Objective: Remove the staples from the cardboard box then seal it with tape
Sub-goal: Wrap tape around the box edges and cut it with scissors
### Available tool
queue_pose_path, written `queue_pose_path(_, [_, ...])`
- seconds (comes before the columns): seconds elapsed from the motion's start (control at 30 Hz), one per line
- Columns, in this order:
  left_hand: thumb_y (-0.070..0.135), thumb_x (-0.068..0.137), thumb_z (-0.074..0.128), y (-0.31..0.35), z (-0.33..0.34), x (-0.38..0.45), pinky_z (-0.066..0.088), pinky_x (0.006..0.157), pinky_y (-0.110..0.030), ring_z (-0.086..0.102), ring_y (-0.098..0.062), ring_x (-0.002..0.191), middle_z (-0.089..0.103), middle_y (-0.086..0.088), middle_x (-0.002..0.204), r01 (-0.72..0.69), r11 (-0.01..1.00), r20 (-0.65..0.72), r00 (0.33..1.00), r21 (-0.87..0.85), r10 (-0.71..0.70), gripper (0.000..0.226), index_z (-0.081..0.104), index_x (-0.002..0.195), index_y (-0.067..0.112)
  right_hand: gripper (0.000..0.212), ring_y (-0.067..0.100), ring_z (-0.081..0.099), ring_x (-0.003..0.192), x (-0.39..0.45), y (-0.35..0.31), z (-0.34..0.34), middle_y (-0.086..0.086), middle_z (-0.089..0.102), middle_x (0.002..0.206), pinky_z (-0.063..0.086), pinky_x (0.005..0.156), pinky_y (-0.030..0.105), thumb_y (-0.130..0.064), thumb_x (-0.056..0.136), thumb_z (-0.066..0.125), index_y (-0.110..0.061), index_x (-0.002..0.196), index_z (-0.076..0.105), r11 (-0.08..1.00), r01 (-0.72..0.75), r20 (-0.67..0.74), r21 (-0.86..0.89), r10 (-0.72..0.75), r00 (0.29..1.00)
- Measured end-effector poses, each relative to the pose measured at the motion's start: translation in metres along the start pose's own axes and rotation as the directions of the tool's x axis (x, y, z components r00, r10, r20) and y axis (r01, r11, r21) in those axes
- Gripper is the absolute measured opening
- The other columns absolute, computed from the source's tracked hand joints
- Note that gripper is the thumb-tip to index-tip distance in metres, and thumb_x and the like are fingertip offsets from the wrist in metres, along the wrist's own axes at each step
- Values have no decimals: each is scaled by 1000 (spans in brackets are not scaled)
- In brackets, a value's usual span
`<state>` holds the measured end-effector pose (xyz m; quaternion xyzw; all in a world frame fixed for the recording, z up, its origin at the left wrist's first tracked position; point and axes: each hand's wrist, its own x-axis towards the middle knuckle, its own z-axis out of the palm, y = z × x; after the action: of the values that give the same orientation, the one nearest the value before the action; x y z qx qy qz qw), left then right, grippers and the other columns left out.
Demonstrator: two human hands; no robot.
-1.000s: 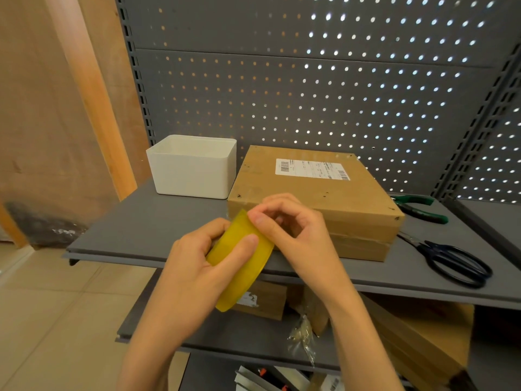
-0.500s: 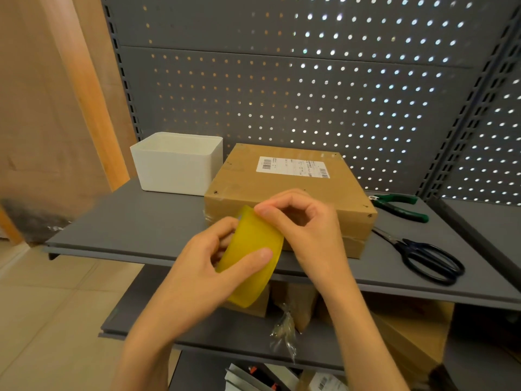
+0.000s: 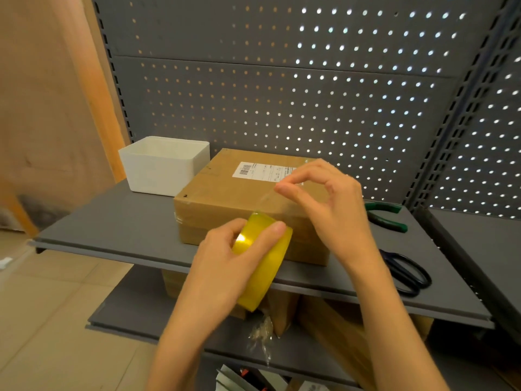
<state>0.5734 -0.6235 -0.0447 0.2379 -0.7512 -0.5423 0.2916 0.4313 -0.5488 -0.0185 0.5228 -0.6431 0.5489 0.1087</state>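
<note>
The right hand [image 3: 332, 204] has lifted up and away from the yellow tape roll [image 3: 263, 259], pinching the loose clear end — a strip is now pulled out, so taping can start. The left hand [image 3: 225, 266] grips the roll, near the cardboard box [image 3: 234, 198] on the shelf [image 3: 107, 230]. The box's white label [image 3: 262, 171] has a barcode — words too small to read.

- A white shipping label [image 3: 266, 172] is stuck on the top face of the cardboard box [image 3: 225, 193], toward its far edge.
- A barcode is printed at the label's left end (its bars show, its digits do not).
- Lines of small print run across the rest of the label, too blurred to read.
- No other text, brand or number is legible.
</note>
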Motion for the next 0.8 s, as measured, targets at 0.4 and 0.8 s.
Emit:
queue_pose_path(0.4, [75,59,58,7,12,16,47,64,-32,61,-12,67,66,11,65,178,975,-174,973,131,-155,51,67,73,27,6,4,57,77,32,22,0,-11,61,77,42,76,21,-26,76,75,-25,71,70,997,56,163,-49,-47,985])
queue_pose_path(0.8, [67,55,54,11,13,18,45,49,-12,59,1,52,67,7,64,210,976,-115,970,-63,-216,59,67,73,13,8,-6,58,76,60,55,8,-10,70,78,37,69,2,-30,78,72,-23,75,73,994,-102,303,-26,105,947])
